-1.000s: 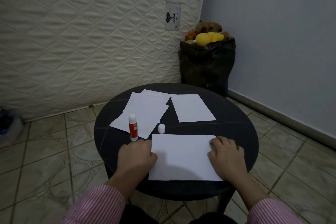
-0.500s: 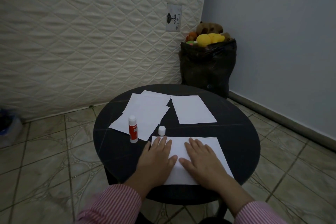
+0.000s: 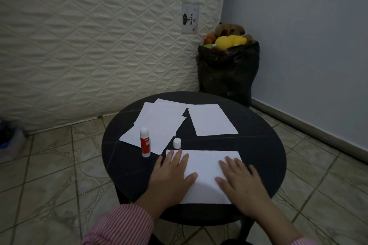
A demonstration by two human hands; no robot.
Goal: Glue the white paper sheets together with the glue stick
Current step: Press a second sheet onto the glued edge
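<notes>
I see left hand (image 3: 172,175) and right hand (image 3: 240,182) spread flat on near sheet (image 3: 205,167), likely pressing bond; glue stick (image 3: 144,141) uncapped beside, ready.

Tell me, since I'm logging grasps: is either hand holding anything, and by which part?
Nothing is gripped. The left hand and right hand press flat, fingers straight, on the near white paper sheet.

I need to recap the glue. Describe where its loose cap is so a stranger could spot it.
On the round black table, look just beyond the sheet under both hands. The cap stands on bare tabletop, right of the upright red glue stick. It is the only small, plain white cylinder there.
</notes>
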